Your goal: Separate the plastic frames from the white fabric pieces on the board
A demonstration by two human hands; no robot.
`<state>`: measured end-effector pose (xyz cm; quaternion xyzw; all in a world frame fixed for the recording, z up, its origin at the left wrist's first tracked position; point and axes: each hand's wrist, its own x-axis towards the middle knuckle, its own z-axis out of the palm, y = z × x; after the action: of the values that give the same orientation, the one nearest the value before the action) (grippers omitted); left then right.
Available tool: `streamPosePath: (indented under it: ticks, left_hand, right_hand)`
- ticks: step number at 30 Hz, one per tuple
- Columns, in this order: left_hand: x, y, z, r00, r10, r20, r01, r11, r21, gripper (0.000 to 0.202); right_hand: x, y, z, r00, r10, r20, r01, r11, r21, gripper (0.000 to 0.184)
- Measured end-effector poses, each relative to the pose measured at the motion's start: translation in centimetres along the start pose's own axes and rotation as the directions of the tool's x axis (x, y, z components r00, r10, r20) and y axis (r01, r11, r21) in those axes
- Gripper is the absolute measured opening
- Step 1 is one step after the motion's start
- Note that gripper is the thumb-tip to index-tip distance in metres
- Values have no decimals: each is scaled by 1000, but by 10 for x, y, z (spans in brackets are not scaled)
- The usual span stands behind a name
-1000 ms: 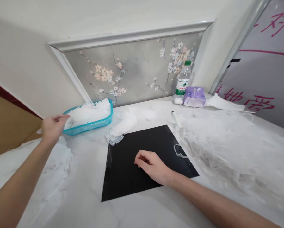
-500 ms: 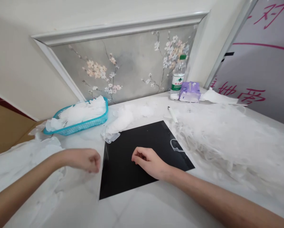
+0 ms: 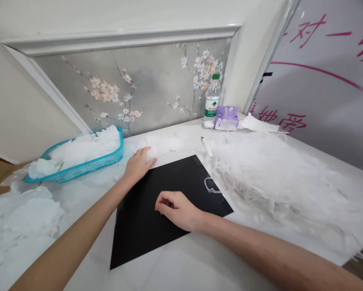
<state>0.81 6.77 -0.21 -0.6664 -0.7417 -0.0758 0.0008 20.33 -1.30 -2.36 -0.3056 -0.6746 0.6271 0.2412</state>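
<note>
My left hand (image 3: 139, 165) reaches over the far left edge of a black square sheet (image 3: 136, 226). Its fingers are spread and touch a row of thin white translucent pieces (image 3: 169, 143) lying behind the sheet. Above the middle of the sheet my right hand (image 3: 178, 209) is curled, thumb tip close to the index finger, and nothing shows in it. One clear thin outline-shaped scrap (image 3: 212, 186) lies near the sheet's right edge.
A blue basket (image 3: 87, 166) of white pieces stands at the left, above another white heap (image 3: 20, 222). A large tangle of clear scraps (image 3: 278, 182) covers the right side. Behind are a white pen (image 3: 207, 147), a water bottle (image 3: 212, 103) and a purple tissue pack (image 3: 226, 118).
My left hand has moved away and to the right, from beside the sheet onto the white pieces, and its fingers have opened. My right hand keeps its curl over the sheet. The view has shifted right.
</note>
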Motion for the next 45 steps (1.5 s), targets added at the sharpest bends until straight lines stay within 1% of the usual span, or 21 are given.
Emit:
streamPosePath:
  ticks: [2,5,9,12,15,17,20,22,25,27,29,31,34,36,38,39,40,41,42,43,45]
  left_hand:
    - [6,-7,-4,1000,-12,-25,12,1000,4,52]
    - [13,-16,-15,999,-24,-47,24,1000,-6,48]
    - [9,-21,-35,987,-88,-136,76,993,-93,48]
    - [2,-21,-57,959,-168,-227,110,962,-250,56]
    - [-4,-18,-81,935,-261,-238,117,864,-489,65]
    - [-9,-13,-93,946,-293,-137,143,760,-634,69]
    - [-24,-5,-93,955,-262,142,278,611,-742,61]
    - [-41,-3,-82,922,-212,324,387,554,-737,56]
    - [-66,-8,-60,849,-148,506,500,532,-683,56]
    - [-74,-16,-53,824,-122,553,516,562,-646,55]
    - [-73,-26,-58,857,-150,492,463,643,-610,56]
    - [-67,-34,-72,912,-224,342,391,724,-569,57]
    - [-62,-34,-88,952,-287,106,299,793,-531,55]
    - [-70,-25,-83,967,-254,-17,211,839,-502,53]
    - [-85,-13,-63,984,-158,-79,106,887,-450,57]
    - [-93,-6,-50,996,-68,-65,35,910,-412,60]
    - [-101,0,-37,998,54,-11,-54,934,-353,64]
    - [-106,4,-26,981,176,77,-146,945,-294,65]
    - [-108,6,-17,968,223,114,-189,949,-251,63]
    - [-107,6,-12,962,230,147,-188,949,-254,59]
    - [-94,-2,-11,981,134,141,-86,949,-304,57]
  right_hand:
    - [0,0,0,1000,-1,2,1,1000,8,10]
    - [1,-1,-1,1000,11,5,-11,1000,18,10]
    - [1,-2,-3,1000,5,12,-6,999,32,9]
    - [1,-4,-4,1000,11,13,-11,999,38,10]
    - [-1,-4,-4,1000,15,5,-15,999,44,11]
    - [-1,-2,-4,1000,21,4,-21,999,47,10]
    - [-1,1,-4,1000,6,6,-7,999,45,9]
    - [0,2,-3,1000,-1,-14,2,998,60,10]
    - [1,2,-1,996,32,-88,-22,993,119,13]
    - [2,1,-1,993,51,-107,-35,989,144,14]
    - [2,2,-1,994,41,-98,-28,990,137,14]
    - [2,2,-2,995,25,-96,-13,993,120,14]
    - [1,3,-2,995,20,-94,-9,994,111,15]
    - [0,2,-2,994,23,-102,-9,991,132,15]
    - [-1,1,-1,989,35,-147,-10,985,169,15]
    - [-1,1,-1,982,45,-184,-10,982,190,16]
    - [-1,0,-1,972,55,-227,-7,978,208,16]
    - [-1,0,-1,961,63,-269,-2,975,223,17]
    - [-1,0,-2,951,70,-302,3,972,235,18]
    - [-1,-1,-2,943,77,-324,6,969,245,18]
    - [-1,-1,-2,937,94,-338,-5,967,255,19]
